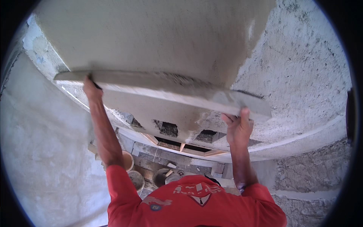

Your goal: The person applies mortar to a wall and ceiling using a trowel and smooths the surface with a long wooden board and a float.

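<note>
A long, plaster-coated straightedge (166, 89) lies across a plastered surface (159, 34), slightly tilted, its right end lower in the picture. My left hand (92, 86) is closed on it toward its left end. My right hand (238, 125) grips its lower edge near the right end, fingers wrapped round it. Smooth, darker wet plaster covers the middle and top of the surface; rough, paler material (302, 60) shows on the right. Below the straightedge are several dark rough openings (166, 128) in the surface.
A smooth grey wall (38, 143) runs down the left, a rough wall (302, 174) stands at the lower right. Beyond the surface's lower edge are a wood-framed opening (181, 146), buckets (135, 178) and planks. My red-sleeved arms reach up from below.
</note>
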Demonstrator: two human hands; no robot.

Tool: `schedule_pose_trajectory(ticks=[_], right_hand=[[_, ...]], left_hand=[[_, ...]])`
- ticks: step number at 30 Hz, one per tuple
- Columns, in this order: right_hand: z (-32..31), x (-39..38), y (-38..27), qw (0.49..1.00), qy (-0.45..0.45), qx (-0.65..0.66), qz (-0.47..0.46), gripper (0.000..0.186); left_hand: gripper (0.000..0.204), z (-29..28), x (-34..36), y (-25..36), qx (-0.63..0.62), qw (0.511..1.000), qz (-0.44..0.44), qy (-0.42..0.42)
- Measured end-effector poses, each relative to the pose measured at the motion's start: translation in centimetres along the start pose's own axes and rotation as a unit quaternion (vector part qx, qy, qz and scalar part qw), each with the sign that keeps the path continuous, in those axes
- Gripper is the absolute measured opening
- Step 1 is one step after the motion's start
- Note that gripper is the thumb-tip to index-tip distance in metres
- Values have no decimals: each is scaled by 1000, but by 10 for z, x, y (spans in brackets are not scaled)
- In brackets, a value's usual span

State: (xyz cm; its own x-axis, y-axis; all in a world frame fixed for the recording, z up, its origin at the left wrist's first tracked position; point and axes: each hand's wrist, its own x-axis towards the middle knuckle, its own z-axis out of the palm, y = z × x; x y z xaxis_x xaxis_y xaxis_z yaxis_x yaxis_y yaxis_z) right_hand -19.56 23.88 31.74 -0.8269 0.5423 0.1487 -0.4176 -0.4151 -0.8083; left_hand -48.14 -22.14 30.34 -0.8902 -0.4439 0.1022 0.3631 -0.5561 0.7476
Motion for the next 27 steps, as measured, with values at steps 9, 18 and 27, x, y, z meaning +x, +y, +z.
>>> schedule_pose_trajectory(ticks=[9, 18, 27], right_hand=[[-27, -2, -8, 998, 18, 14, 53, 53], [-111, -4, 17, 999, 29, 5, -16, 56], [89, 20, -69, 997, -75, -9, -16, 58]], left_hand=[[32, 34, -46, 9, 167, 977, -88, 95], [41, -3, -93, -87, -2, 995, -49, 82], [24, 67, 60, 120, 59, 998, -10, -25]])
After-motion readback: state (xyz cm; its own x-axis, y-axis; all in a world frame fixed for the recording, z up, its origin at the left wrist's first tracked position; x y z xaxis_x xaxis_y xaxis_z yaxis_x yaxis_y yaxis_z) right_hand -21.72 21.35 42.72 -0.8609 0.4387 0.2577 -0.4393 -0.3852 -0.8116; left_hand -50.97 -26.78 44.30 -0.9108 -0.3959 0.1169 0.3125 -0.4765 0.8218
